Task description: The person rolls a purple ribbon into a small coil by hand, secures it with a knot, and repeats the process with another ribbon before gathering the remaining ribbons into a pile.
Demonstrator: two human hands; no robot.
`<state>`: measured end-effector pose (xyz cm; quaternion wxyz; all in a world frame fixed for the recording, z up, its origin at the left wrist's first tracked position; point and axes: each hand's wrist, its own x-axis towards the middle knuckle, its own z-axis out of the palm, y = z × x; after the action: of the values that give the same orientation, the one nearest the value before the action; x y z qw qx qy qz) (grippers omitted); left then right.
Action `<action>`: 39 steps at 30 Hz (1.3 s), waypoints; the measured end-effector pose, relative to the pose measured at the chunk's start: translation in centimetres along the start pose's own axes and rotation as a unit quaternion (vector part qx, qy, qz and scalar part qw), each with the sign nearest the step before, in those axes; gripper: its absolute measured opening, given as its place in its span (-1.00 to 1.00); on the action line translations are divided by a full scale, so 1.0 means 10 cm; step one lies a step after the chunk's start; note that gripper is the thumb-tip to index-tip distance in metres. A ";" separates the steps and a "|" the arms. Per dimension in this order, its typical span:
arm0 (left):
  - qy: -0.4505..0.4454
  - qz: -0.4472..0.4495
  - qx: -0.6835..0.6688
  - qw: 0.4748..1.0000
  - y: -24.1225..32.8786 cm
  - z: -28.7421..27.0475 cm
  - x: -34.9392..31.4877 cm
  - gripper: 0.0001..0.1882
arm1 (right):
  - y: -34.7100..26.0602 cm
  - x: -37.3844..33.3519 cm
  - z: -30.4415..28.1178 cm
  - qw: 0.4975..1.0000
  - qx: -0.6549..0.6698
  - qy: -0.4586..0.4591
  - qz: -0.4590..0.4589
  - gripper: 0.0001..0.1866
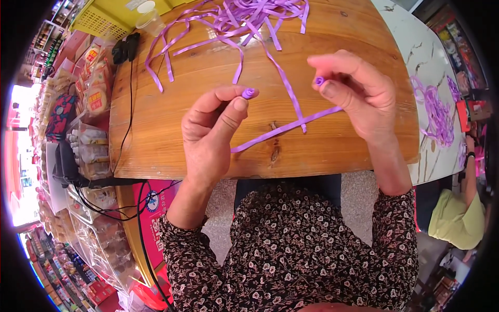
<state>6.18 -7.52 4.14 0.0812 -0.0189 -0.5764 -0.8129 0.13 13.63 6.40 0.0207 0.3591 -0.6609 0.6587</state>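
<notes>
My left hand (pixel 210 130) pinches a small tightly rolled purple ribbon coil (pixel 248 93) between thumb and forefinger. Across the table, my right hand (pixel 361 96) holds a similar small purple coil (pixel 319 81) at its thumb and fingertips, with the forefinger lifted a little. A flat purple ribbon strip (pixel 275 131) lies slantwise on the wood, from beside my left wrist to under my right hand. Another ribbon (pixel 287 86) comes down from the heap and crosses it. At the far side of the table sits a loose heap of purple ribbons (pixel 254 13).
The wooden table (pixel 166 140) carries a clear plastic cup (pixel 149 21) and a yellow basket (pixel 99 18) at its far left. Packaged goods (pixel 93 99) and black cables (pixel 138 200) crowd the left. More ribbons (pixel 439 117) lie on a marble-patterned table (pixel 410 49), near another person (pixel 457 218).
</notes>
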 end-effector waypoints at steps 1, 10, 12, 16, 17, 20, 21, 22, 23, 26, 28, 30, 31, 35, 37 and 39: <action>-0.029 0.020 0.008 0.999 -0.01 0.01 0.00 -0.87 | -0.01 -0.01 0.03 1.000 0.000 0.001 0.002 -0.72; -0.070 0.074 0.119 0.988 -0.11 0.12 0.06 -0.88 | 0.15 -0.02 0.05 0.997 0.076 -0.006 0.012 -0.69; -0.073 0.088 0.143 0.983 -0.14 0.13 0.08 -0.89 | 0.16 -0.04 0.07 0.997 0.071 -0.007 0.032 -0.71; -0.091 0.112 0.183 0.972 -0.16 0.15 0.09 -0.90 | 0.15 -0.06 0.09 0.996 0.077 0.010 0.051 -0.73; -0.091 0.110 0.182 0.973 -0.17 0.16 0.09 -0.90 | 0.16 -0.06 0.08 0.996 0.075 0.005 0.053 -0.75; -0.095 0.132 0.237 0.958 -0.18 0.18 0.08 -0.90 | 0.18 -0.05 0.05 0.998 0.052 -0.004 0.039 -0.78; -0.092 0.145 0.245 0.954 -0.18 0.19 0.08 -0.91 | 0.18 -0.05 0.05 0.999 0.032 -0.010 0.021 -0.79; -0.088 0.159 0.253 0.950 -0.18 0.20 0.08 -0.91 | 0.17 -0.05 0.04 0.999 0.031 -0.009 0.023 -0.79; -0.088 0.158 0.253 0.951 -0.20 0.21 0.08 -0.91 | 0.16 -0.04 0.04 1.000 0.015 -0.014 0.013 -0.79; -0.061 0.197 0.231 0.951 -0.24 0.21 0.09 -0.91 | 0.17 -0.03 0.03 0.999 -0.028 -0.024 -0.012 -0.78; -0.060 0.184 0.238 0.952 -0.24 0.19 0.08 -0.91 | 0.16 -0.03 0.03 0.998 -0.055 -0.031 -0.028 -0.77; -0.058 0.187 0.235 0.952 -0.25 0.19 0.08 -0.92 | 0.14 -0.03 0.04 0.993 -0.102 -0.030 -0.041 -0.77; -0.058 0.190 0.232 0.952 -0.25 0.19 0.08 -0.93 | 0.13 -0.04 0.06 0.993 -0.102 -0.030 -0.040 -0.77; -0.055 0.203 0.229 0.950 -0.26 0.20 0.07 -0.93 | 0.14 -0.06 0.13 0.999 -0.026 0.020 0.021 -0.81; -0.056 0.201 0.239 0.948 -0.27 0.21 0.07 -0.93 | 0.15 -0.06 0.11 0.999 -0.026 0.022 0.021 -0.82; -0.061 0.207 0.244 0.946 -0.26 0.22 0.08 -0.93 | 0.15 -0.05 0.08 0.995 -0.089 -0.006 -0.033 -0.81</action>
<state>4.85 -4.74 2.52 0.2144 -0.1665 -0.7444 -0.6101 0.11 12.91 4.77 0.0705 0.3818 -0.7045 0.5941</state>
